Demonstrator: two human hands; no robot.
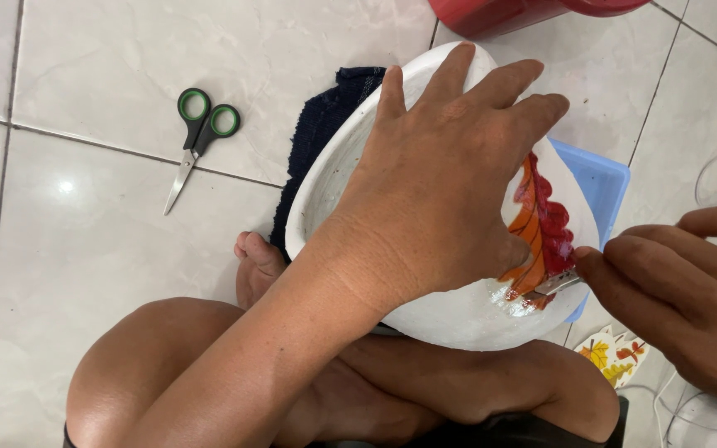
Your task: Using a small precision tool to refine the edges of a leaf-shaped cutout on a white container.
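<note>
While the white bowl [458, 319] rests tilted on the seated person's crossed legs [168, 373], its rim toward the floor side and its outer wall facing up, the left hand [441, 199] lies spread flat over that wall, fingers extended toward the rim, palm pressing on the surface; it grips nothing else. On the bowl's right side sits a red and orange leaf sticker [541, 228], glossy and partly covered by the left hand. The right hand [674, 282] is pinched closed at the fingertips on a small flat metal blade [559, 283], whose tip touches the lower edge of the sticker. Whether the blade is part of a longer tool cannot be told.

Beneath the bowl's far side lies a dark knitted cloth [325, 124]. A blue plastic tray [603, 178] shows just behind the bowl on the right. A sheet of small leaf stickers [612, 357] lies on the floor below the right hand. Green-handled scissors [197, 137] lie closed on the pale tiled floor [85, 249], well apart to the left. A red plastic container [508, 12] stands at the top edge.
</note>
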